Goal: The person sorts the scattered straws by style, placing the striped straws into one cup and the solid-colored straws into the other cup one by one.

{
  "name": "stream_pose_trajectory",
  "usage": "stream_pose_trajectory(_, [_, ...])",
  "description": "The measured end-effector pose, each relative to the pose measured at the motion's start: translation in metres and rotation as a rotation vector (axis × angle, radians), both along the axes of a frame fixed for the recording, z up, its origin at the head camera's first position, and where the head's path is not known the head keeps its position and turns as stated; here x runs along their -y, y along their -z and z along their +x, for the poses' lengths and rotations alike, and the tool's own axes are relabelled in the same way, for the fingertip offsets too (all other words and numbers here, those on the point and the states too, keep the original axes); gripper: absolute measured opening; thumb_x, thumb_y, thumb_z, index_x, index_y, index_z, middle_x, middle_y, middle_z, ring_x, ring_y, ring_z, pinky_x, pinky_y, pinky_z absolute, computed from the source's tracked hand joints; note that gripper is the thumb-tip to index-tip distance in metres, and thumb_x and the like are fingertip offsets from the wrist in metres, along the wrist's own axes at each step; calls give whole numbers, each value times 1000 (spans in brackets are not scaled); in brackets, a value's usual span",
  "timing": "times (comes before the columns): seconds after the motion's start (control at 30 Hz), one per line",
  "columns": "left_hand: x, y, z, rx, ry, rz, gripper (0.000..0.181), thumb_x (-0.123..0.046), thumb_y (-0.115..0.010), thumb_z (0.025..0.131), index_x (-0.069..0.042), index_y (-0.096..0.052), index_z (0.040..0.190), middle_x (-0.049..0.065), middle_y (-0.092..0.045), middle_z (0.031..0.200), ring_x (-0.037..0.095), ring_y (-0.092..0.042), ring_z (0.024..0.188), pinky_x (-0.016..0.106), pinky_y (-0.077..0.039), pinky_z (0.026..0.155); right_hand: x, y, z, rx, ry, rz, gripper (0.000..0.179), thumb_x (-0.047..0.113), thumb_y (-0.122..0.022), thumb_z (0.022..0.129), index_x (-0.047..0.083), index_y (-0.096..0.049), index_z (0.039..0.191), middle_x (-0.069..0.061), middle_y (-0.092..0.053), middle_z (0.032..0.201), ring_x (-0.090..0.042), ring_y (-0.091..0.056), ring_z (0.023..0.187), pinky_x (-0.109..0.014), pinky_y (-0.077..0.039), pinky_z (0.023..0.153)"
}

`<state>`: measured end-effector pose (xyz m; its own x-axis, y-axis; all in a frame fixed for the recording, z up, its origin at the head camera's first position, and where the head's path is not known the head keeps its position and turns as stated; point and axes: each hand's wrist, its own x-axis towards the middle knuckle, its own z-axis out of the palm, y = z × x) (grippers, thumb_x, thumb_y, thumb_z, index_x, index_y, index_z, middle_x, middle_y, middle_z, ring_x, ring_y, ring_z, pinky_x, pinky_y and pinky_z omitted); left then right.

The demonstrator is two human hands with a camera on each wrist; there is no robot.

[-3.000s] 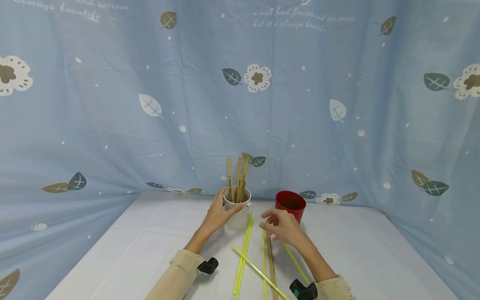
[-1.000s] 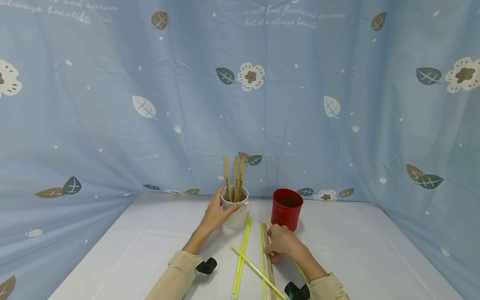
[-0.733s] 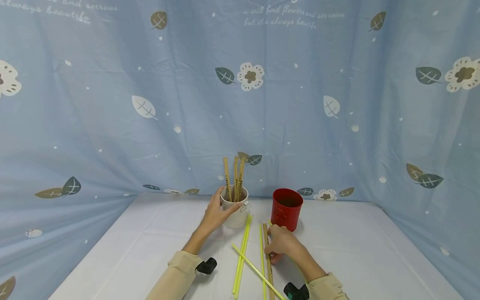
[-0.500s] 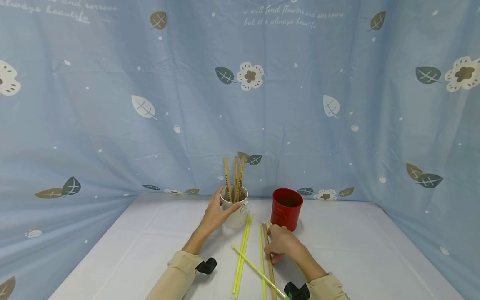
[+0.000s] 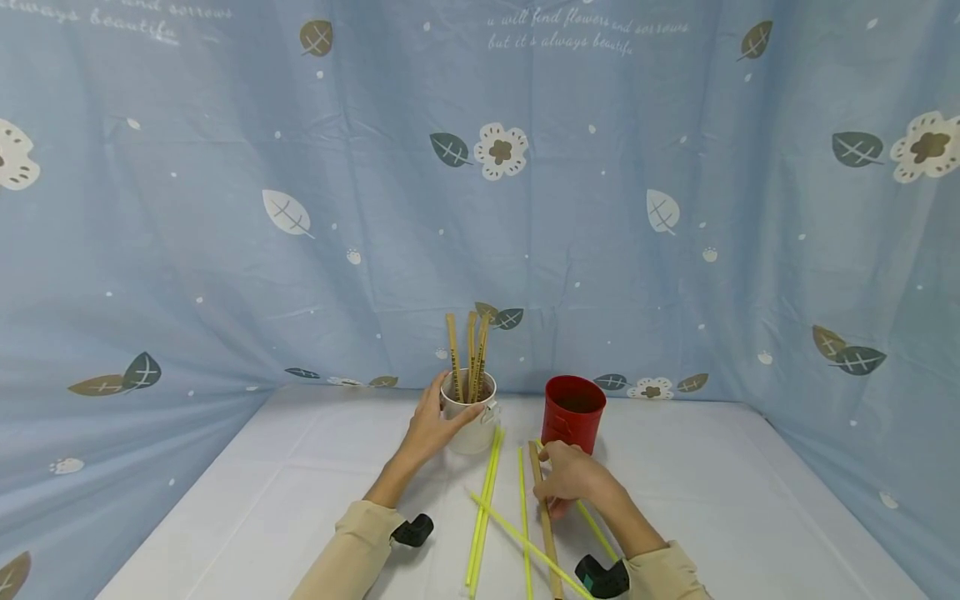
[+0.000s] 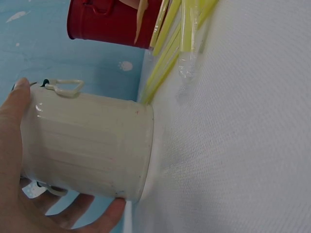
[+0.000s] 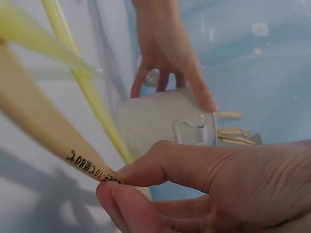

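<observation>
We see a long, flat tan strip with black printed characters (image 5: 550, 543) pinched by the right hand (image 5: 576, 477); thumb and fingertips close on it from either side. It runs back from beneath those fingers toward our near edge, its far end poking out just past them. The right hand reaches in low over the table, fingers bent downward, back of the hand upward, forearm slanting in from the near right.

To the left of the right hand we have a slim yellow stick (image 5: 524, 512) lying almost parallel to the strip, and a slanting yellow stick (image 5: 517, 535) crossing over it. Another yellow stick (image 5: 597, 531) passes beneath the right hand, while a close pair of yellow sticks (image 5: 484, 518) lies between the hands.

Our left hand (image 5: 429, 435) grips an off-white cylindrical can with wire handles (image 5: 471, 433), thumb at the rim on the near side, other fingers wrapped round the far side. Upright tan strips (image 5: 472, 358) stand inside that can, above the left thumb. Just beyond the right hand stands a red cylindrical can (image 5: 573, 417); whether they touch, we cannot tell.
</observation>
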<state>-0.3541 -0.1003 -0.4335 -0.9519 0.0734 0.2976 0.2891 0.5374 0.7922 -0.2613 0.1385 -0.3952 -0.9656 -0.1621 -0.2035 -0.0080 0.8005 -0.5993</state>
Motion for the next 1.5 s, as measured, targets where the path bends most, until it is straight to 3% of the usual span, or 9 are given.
stream_pose_trajectory(0.43, [2, 0, 0, 9, 1, 0, 101, -67, -69, 78, -28, -21, 157, 14, -31, 157, 42, -40, 139, 69, -36, 104, -4, -12, 2, -19, -2, -45, 55, 7, -79, 79, 3, -57, 129, -7, -61, 73, -16, -64, 46, -28, -55, 50])
stream_pose_trajectory(1.03, [3, 0, -1, 4, 9, 6, 103, -70, -68, 77, -27, -20, 157, 14, -28, 159, 44, -34, 142, 70, -32, 106, -9, -18, 0, -73, 17, -54, 50, 9, -77, 80, 3, -58, 126, -8, -61, 71, -20, -64, 49, -28, -55, 50])
stream_pose_trajectory(1.33, [1, 0, 0, 1, 14, 10, 101, -67, -68, 79, -26, -20, 157, 15, -33, 155, 38, -48, 132, 65, -41, 101, -12, -18, 1, -112, 17, -63, 47, 8, -75, 83, 3, -59, 127, -6, -63, 71, -20, -64, 52, -29, -56, 52])
stream_pose_trajectory(1.5, [1, 0, 0, -5, 17, 12, 101, -65, -69, 80, -24, -20, 157, 16, -31, 157, 41, -45, 135, 66, -40, 102, -13, -18, 0, -120, 19, -72, 49, 9, -75, 83, 3, -58, 129, -7, -62, 73, -18, -62, 50, -30, -56, 53])
